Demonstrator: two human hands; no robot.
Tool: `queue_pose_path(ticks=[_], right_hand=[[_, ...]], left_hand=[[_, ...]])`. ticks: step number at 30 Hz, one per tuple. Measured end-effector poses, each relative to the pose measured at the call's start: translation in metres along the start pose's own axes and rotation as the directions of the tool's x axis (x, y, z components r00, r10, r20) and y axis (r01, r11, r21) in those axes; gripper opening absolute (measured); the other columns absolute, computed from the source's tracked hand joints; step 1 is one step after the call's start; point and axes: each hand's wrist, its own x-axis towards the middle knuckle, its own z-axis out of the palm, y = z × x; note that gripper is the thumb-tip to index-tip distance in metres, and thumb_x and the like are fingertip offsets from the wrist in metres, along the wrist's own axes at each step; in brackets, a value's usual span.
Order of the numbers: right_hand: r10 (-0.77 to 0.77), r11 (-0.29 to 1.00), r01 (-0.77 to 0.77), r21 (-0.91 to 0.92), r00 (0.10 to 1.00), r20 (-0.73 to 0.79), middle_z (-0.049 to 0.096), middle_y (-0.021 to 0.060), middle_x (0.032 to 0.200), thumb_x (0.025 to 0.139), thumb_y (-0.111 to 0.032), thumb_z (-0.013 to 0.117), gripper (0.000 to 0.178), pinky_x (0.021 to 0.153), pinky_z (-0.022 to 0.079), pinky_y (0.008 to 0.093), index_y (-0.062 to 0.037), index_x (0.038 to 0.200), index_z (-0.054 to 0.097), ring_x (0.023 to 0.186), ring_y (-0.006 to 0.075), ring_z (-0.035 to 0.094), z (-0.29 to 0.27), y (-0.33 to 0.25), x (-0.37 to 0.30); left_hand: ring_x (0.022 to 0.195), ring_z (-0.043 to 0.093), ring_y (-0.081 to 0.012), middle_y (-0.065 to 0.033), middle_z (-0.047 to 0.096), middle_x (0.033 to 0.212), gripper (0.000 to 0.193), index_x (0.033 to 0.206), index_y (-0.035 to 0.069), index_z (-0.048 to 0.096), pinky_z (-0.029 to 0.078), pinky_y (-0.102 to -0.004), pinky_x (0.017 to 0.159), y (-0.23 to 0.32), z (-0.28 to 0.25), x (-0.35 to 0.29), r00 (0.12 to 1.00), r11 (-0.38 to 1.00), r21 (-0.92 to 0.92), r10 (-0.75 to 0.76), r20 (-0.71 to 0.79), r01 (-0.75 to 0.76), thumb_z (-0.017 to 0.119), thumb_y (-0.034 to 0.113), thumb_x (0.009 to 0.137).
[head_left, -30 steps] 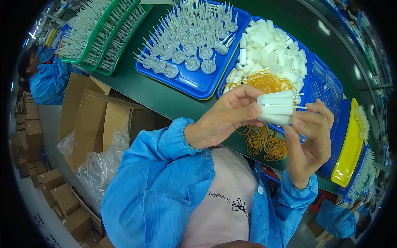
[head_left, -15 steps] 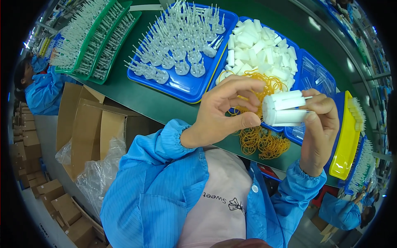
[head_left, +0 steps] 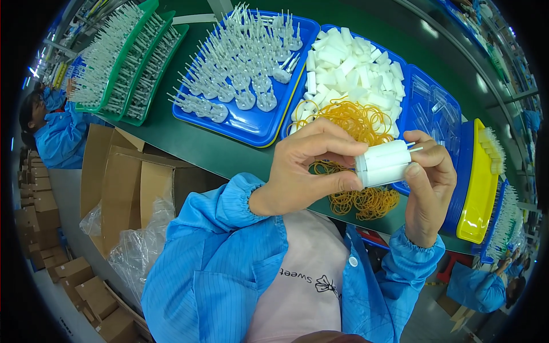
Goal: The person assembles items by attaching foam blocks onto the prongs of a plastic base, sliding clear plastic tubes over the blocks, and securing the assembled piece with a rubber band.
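Observation:
Between my hands is a white cylindrical bundle of foam pieces (head_left: 384, 163), lying on its side with a round, clear-looking base at its left end and thin prongs at its right. My left hand (head_left: 311, 163) is closed on the base, thumb below and fingers above. At the other end, my right hand (head_left: 430, 180) grips the foam with bent fingers and thumb. Just beyond the bundle, a tangle of yellow rubber bands (head_left: 357, 121) rests over loose white foam pieces (head_left: 357, 68). A second pile of rubber bands (head_left: 366, 203) lies nearer, below the bundle. Some fingertips are hidden behind it.
A blue tray (head_left: 243, 132) holds many clear-based pronged parts, with stacked green trays (head_left: 136, 117) farther left. Clear strips fill a blue bin (head_left: 429, 103); a yellow tray (head_left: 477, 214) stands right. An open cardboard box (head_left: 117, 188) is at left. Co-workers sit at both sides.
My left fingers have closed from a spread pose onto the base of the bundle. Its foam pieces now sit closer together, and my right hand has shifted slightly left.

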Motion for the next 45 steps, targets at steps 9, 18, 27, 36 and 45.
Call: queue_pose_path(ticks=[9,18,27,36,45], right_hand=[[-0.173,0.965,0.175,-0.193,0.984,0.031,0.064,0.0050,0.085,0.072,-0.003,0.070,0.013,0.093,0.039,0.0392,-0.0051,0.084,0.064,0.103,0.0232,0.054,-0.007,-0.002,0.007],[-0.100,0.794,-0.040,-0.607,0.976,-0.196,0.062,0.0094,0.096,0.083,-0.014,0.063,0.025,0.089,0.042,0.0314,-0.0057,0.106,0.065,0.097,0.0191,0.057,-0.096,0.042,0.045],[-0.145,0.072,-0.046,-0.996,0.988,-0.056,0.062,0.0065,0.096,0.077,-0.020,0.071,0.029,0.079,0.042,0.0405,-0.0107,0.104,0.066,0.092,0.0253,0.056,-0.140,0.131,0.051],[-0.137,0.076,0.073,-0.994,0.989,0.062,0.060,0.0047,0.095,0.073,-0.017,0.073,0.029,0.077,0.040,0.0394,-0.0135,0.100,0.065,0.092,0.0245,0.056,-0.116,0.121,0.056],[-0.167,0.328,0.119,-0.937,0.984,0.066,0.061,0.0046,0.090,0.078,-0.011,0.069,0.027,0.075,0.047,0.0384,-0.0082,0.103,0.060,0.086,0.0254,0.060,-0.112,0.111,0.051]], left_hand=[[0.102,0.059,-0.0196,-0.0109,0.056,0.119,0.065,0.129,-0.002,0.044,0.048,-0.0321,0.092,-0.006,0.009,0.010,0.984,0.903,-0.392,-0.159,0.075,0.176,0.076,-0.001,0.073],[0.118,0.052,-0.0209,-0.0120,0.053,0.127,0.053,0.128,0.000,0.046,0.040,-0.0349,0.101,-0.021,-0.008,0.009,0.939,0.841,-0.452,-0.343,-0.015,0.299,0.069,0.015,0.083],[0.114,0.055,-0.0213,-0.0119,0.051,0.130,0.062,0.134,-0.001,0.042,0.049,-0.0338,0.090,-0.022,-0.002,0.010,0.920,0.837,-0.403,-0.390,0.036,0.371,0.065,0.031,0.087],[0.102,0.058,-0.0148,-0.0095,0.056,0.124,0.055,0.133,0.001,0.046,0.050,-0.0280,0.082,-0.020,0.004,0.009,0.899,0.815,-0.405,-0.435,0.045,0.414,0.064,0.028,0.089],[0.106,0.057,-0.0170,-0.0114,0.057,0.122,0.051,0.131,0.000,0.047,0.049,-0.0290,0.087,-0.021,0.007,0.007,0.914,0.837,-0.396,-0.405,0.017,0.378,0.067,0.016,0.086]])
